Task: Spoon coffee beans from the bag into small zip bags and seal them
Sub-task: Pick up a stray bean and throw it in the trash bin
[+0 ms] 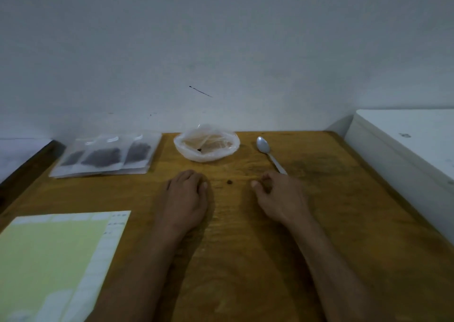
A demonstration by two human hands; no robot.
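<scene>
Yellow-green sheet [52,262] lay closest to me at the bench's [245,260] near-left corner. Both forearms reached across the wood. My left hand [184,199] rested palm down, fingers loosely curled, holding nothing. My right hand [278,199] rested too, fingers loosely bent and empty, just short of the spoon [269,153] handle. One loose bean [229,182] sat between the hands. Clear bag [206,144] stood open at the far edge, almost emptied. Filled zip bags [108,156] lay in a row to its left.
</scene>
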